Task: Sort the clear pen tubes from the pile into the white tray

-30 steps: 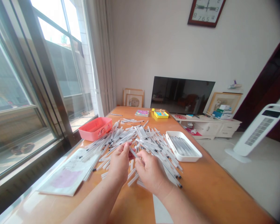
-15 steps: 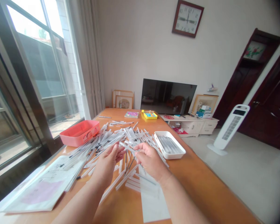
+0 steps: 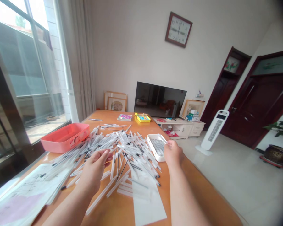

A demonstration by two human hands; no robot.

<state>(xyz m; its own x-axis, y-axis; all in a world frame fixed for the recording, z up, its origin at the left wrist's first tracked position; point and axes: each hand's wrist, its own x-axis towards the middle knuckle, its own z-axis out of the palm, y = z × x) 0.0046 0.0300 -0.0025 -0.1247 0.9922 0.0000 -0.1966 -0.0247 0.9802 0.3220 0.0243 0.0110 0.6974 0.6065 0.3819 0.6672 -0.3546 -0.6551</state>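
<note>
My left hand (image 3: 95, 166) hovers over the near left of the pile, its fingers curled in towards the thumb. Whatever lies between those fingertips does not show against the clear tubes behind. At the right edge of a white tray (image 3: 160, 158), my right hand (image 3: 173, 153) has its fingers pinched together, and anything in them is hidden. Thin grey pen refills (image 3: 158, 145) lie side by side inside the tray. Between and beyond my hands spreads a heap of clear pen barrels (image 3: 129, 141), some with black tips.
A pink plastic box (image 3: 64, 138) stands left of the heap. An open notebook (image 3: 30, 191) lies at the near left, a white sheet (image 3: 147, 201) at the near middle. Farther back are a booklet (image 3: 124, 117), a yellow box (image 3: 142, 118) and a pen (image 3: 95, 119).
My hands were together over the heap at a clear pen tube. My right hand has moved right to the white tray; my left has drawn away leftward. The view has turned right.
</note>
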